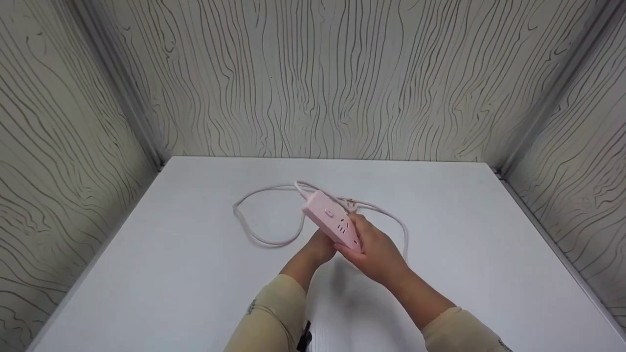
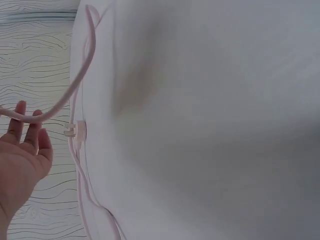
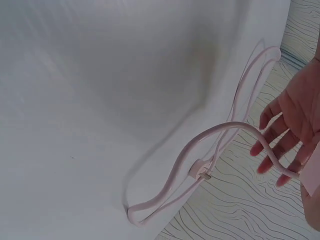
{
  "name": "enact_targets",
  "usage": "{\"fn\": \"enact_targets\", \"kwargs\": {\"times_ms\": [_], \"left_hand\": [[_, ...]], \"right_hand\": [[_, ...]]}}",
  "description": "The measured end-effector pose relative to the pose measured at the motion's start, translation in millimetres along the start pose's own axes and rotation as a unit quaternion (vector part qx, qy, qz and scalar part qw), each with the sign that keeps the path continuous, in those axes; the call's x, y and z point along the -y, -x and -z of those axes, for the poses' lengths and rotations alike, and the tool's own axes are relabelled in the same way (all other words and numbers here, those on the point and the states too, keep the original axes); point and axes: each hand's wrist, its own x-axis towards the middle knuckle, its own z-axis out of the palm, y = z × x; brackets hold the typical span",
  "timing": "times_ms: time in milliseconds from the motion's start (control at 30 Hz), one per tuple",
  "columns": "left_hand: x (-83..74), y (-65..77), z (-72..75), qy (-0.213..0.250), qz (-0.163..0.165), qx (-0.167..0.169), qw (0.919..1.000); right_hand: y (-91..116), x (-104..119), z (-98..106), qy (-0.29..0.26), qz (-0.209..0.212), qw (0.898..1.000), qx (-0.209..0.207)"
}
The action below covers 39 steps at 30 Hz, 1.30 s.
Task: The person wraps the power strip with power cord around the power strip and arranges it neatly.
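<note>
A pink power strip (image 1: 330, 217) is held up over the table, tilted, its switch and socket holes showing. My right hand (image 1: 379, 249) grips its near end, thumb and fingers on either side. Behind and below the strip is my left hand (image 1: 322, 246), its fingers hidden in the head view. The right wrist view shows those fingers (image 3: 285, 147) loosely spread and extended beside the strip (image 3: 311, 170). The strip's pink cord (image 2: 75, 82) crosses in front of the left fingertips in the left wrist view.
The cord lies looped on the white table (image 1: 195, 283), with its plug (image 1: 351, 205) just beyond the right hand. Wood-grain patterned panels (image 1: 313, 78) close off the back and both sides, meeting at grey corner posts (image 1: 117, 83).
</note>
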Motion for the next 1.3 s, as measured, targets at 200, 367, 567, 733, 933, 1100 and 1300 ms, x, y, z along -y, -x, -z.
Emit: {"fn": "enact_targets", "kwargs": {"times_ms": [200, 367, 567, 733, 933, 1100, 1300], "left_hand": [[-0.3, -3.0, -4.4, 0.012, 0.018, -0.024, 0.9995], [-2.1, -5.3, -10.8, -0.141, 0.003, -0.085, 0.9864], [-3.1, -5.9, -8.2, -0.387, -0.062, -0.132, 0.9103], [-6.1, -1.3, -2.6, -0.566, -0.127, -0.11, 0.8073], [-11.3, 7.4, 2.5, -0.672, -0.241, -0.081, 0.6957], [-14.3, 10.2, 7.7, -0.707, -0.27, -0.066, 0.6506], [-13.5, 10.3, 19.3, -0.739, -0.26, -0.038, 0.62]], "right_hand": [[1, -3, 3, 0.086, 0.033, 0.996, -0.018], [0, -10, 6, 0.153, 0.035, 0.987, -0.041], [-2, -20, 13, 0.202, 0.034, 0.977, -0.056], [-2, -25, 18, 0.233, 0.006, 0.971, -0.05], [-2, -29, 22, 0.243, -0.054, 0.969, 0.004], [0, -31, 22, 0.251, -0.082, 0.964, 0.04], [0, -33, 23, 0.244, -0.108, 0.962, 0.062]]}}
